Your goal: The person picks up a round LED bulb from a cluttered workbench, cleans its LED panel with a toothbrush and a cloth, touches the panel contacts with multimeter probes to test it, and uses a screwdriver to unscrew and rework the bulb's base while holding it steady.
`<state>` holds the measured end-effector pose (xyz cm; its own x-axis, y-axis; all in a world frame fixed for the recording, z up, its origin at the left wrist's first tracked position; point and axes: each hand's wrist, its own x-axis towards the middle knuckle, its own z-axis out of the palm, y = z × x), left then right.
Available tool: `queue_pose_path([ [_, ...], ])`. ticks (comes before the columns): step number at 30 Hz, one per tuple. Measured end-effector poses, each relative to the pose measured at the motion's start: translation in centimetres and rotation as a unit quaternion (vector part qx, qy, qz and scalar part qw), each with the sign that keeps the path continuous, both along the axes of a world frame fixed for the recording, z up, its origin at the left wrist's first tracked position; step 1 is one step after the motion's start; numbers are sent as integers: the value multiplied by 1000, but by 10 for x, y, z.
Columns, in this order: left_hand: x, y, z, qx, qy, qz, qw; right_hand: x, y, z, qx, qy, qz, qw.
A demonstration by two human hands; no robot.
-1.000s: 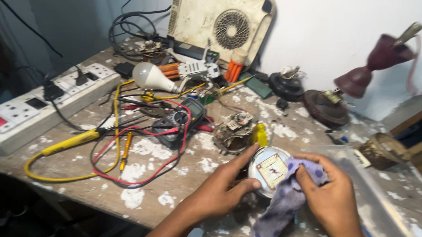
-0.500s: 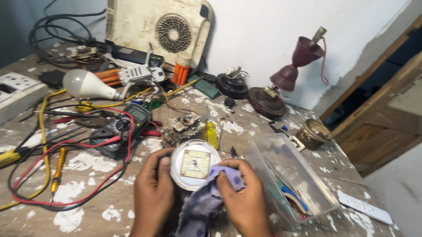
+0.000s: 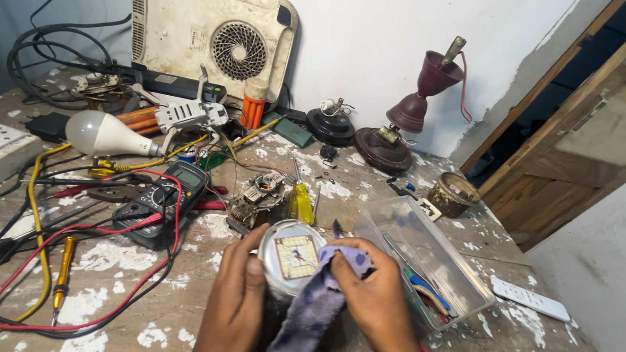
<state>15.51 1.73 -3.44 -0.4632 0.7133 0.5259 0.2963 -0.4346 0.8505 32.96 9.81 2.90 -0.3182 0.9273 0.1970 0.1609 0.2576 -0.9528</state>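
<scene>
Hands are meeting at the near edge of the paint-flecked wooden workbench [image 3: 114,308], both clamped on a round white lamp housing [image 3: 291,255] with a square yellow LED board at its centre. The left hand [image 3: 236,302] is cupping its left rim; the right hand [image 3: 375,296] is pressing a crumpled purple spotted cloth [image 3: 315,304] against its right edge. The housing's open face is tilting up toward the wearer; being round, it is showing no clear long axis. Just beside the right hand, a clear rectangular plastic tub [image 3: 421,253] is sitting with small tools inside, blue and red handles showing. A dark digital multimeter [image 3: 163,202] with red leads is lying to the left
</scene>
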Motion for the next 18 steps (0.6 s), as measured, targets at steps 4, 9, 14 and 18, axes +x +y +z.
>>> queue_pose_path([
  [4,5,-1,1,10,65,-32,997,7,7,7,22,-61,25,998],
  [9,5,-2,7,-28,48,-110,992,12,8,15,74,-142,37,986],
  [14,5,-6,11,0,125,-56,991,17,2,22,143,-202,53,967],
  [18,8,-8,14,-13,108,-70,992,27,-14,28,130,-307,10,943],
])
